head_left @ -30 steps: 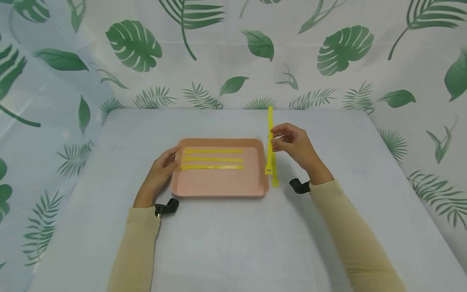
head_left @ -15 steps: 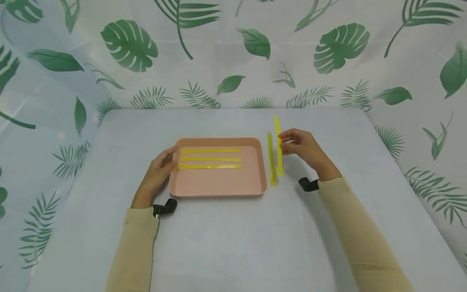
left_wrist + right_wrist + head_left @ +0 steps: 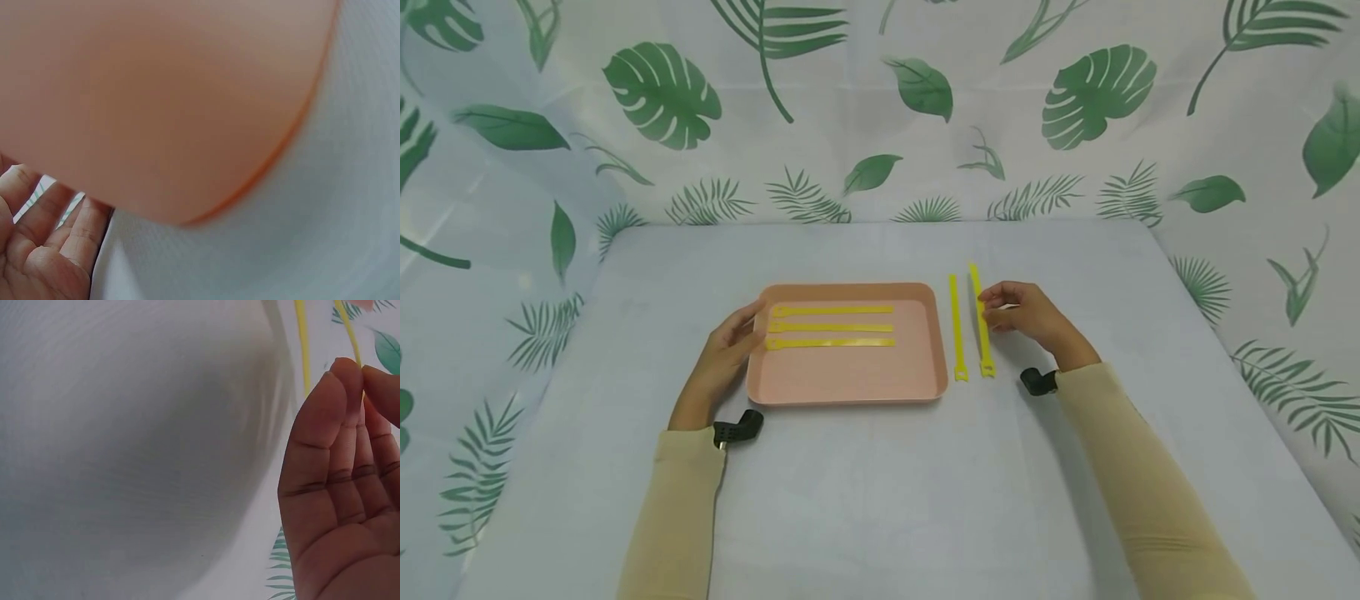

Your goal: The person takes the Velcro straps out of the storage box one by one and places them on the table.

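Note:
On the table lies a pink tray point(image 3: 850, 375) with three yellow cable ties point(image 3: 835, 327) laid crosswise in it, one above another. My left hand point(image 3: 727, 354) holds the tray's left edge; in the left wrist view the fingertips are partly hidden by the tray. To the right of the tray, my right hand point(image 3: 1026, 317) pinches another yellow cable tie point(image 3: 982, 346) between thumb and fingers, its slotted end toward me. Between that one and the tray, a further yellow cable tie point(image 3: 957, 333) lies lengthwise on the table, touched by neither hand.
A pale cloth covers the table point(image 3: 865, 492). Behind and beside it hangs a white curtain point(image 3: 820, 133) with green leaf prints. Black wrist cameras sit at both sleeve cuffs.
My right hand has carried its cable tie rightward and down toward the table, right of the other loose one. My left hand stays at the tray; the view has shifted slightly.

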`<state>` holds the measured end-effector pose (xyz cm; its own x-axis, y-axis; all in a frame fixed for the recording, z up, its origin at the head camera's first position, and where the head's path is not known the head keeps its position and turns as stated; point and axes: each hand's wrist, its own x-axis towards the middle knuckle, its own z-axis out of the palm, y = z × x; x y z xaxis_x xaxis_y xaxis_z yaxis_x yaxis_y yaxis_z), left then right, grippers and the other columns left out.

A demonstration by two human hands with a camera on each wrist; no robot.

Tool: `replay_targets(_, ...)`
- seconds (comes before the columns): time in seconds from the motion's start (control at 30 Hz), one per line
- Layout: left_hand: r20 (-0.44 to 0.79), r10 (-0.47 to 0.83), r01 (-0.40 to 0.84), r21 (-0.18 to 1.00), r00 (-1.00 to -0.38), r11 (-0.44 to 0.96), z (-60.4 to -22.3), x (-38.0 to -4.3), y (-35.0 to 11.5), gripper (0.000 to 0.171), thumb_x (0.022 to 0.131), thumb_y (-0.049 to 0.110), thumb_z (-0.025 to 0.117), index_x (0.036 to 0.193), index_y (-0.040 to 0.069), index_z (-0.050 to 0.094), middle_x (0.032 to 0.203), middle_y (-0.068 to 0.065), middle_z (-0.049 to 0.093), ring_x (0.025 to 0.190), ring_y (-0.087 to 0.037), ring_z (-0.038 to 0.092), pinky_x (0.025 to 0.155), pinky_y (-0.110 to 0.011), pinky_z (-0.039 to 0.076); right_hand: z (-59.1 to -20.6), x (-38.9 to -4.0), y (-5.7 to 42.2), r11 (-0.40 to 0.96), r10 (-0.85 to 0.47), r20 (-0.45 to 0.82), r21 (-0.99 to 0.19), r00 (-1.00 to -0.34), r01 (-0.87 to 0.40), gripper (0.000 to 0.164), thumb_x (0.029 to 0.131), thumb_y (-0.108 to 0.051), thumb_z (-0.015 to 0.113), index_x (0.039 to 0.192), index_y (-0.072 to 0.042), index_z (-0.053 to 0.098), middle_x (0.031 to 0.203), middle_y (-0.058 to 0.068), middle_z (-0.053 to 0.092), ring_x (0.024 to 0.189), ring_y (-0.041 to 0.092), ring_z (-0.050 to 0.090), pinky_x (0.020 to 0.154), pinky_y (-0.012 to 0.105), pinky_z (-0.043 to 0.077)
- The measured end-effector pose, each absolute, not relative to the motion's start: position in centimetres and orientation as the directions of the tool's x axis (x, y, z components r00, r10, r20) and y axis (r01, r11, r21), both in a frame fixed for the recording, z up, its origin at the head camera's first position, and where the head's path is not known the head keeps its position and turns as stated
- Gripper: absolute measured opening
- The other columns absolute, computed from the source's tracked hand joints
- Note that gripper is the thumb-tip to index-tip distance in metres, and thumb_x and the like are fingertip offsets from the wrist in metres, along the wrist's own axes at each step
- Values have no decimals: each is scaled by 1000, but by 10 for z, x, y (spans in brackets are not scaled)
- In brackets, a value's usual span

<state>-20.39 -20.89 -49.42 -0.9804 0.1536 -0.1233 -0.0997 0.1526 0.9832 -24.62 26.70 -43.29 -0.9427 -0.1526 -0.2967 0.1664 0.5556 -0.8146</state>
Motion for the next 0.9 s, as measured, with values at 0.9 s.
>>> replay_targets(0.9, -133, 147, -111, 982, -980, 151, -493, -203, -209, 59, 113, 12, 56, 168, 5, 36, 175, -16, 33, 159, -34, 35, 126, -42, 38, -443, -246, 267, 704, -104, -324, -692, -940, 161, 26, 102, -5, 69, 126, 6, 67, 104, 13, 65, 85, 17, 66, 75, 22, 59)
